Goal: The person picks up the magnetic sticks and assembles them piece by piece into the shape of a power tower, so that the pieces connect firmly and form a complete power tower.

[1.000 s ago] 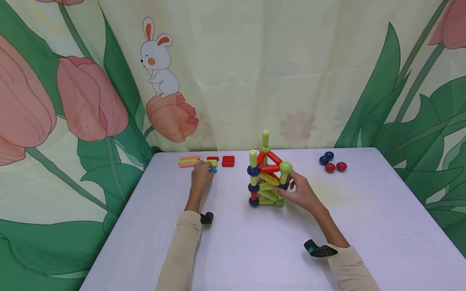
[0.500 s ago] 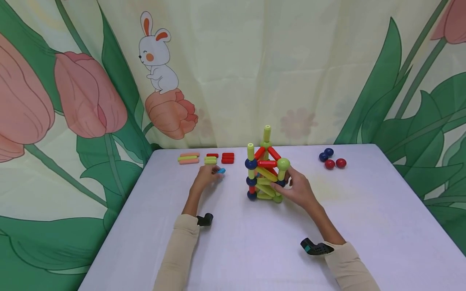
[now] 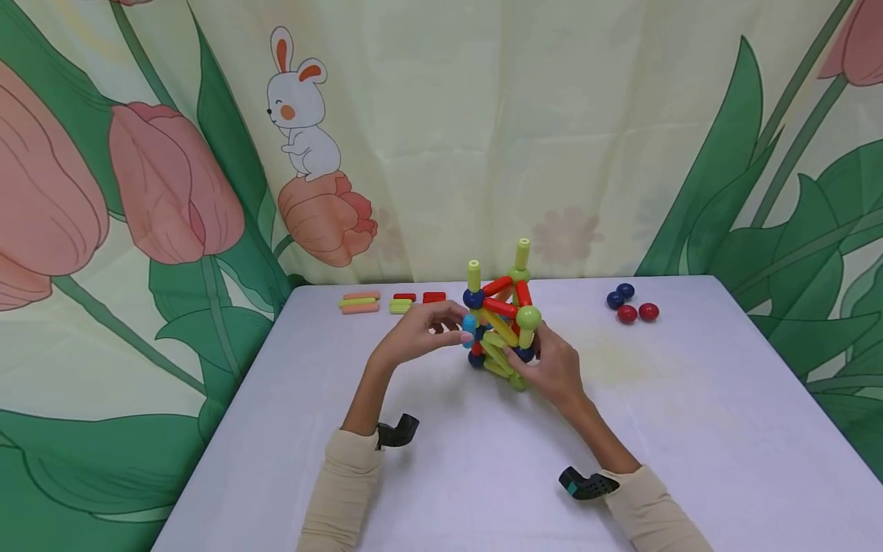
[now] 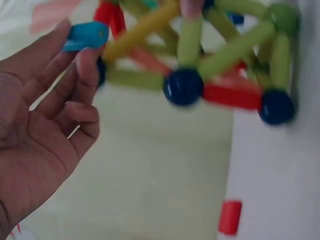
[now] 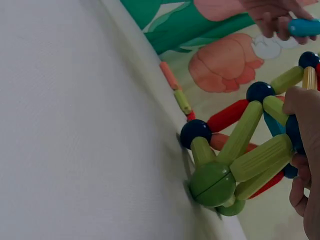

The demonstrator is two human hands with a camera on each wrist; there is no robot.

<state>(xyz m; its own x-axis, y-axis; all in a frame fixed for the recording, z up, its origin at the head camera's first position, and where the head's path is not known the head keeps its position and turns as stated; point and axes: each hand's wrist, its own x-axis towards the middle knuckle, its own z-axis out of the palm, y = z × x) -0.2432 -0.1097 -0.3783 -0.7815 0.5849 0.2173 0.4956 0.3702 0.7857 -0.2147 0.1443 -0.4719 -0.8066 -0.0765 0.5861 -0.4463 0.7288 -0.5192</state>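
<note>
Beside tower (image 3: 501, 326), left grip (image 3: 422, 333) raised, pinching blue piece (image 3: 469, 323)

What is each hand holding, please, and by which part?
The left hand pinches a blue stick, leaving one end bare; the right hand grips the tower by a dark blue ball.

Tower of rods and balls (image 3: 500, 327) stood roughly upright on bench (image 3: 441, 460), right of centre, toward far edge. Built from green, red and yellow rods joined by dark blue and green balls; diagonal braces seen in sides. Two green rods pointed up at top, one left, one far. Lower right part gripped by right fingers (image 3: 516, 360). Short light blue piece (image 3: 469, 325) pinched by left fingers (image 4: 86, 70), held just beside tower's left column; contact unclear.
</note>
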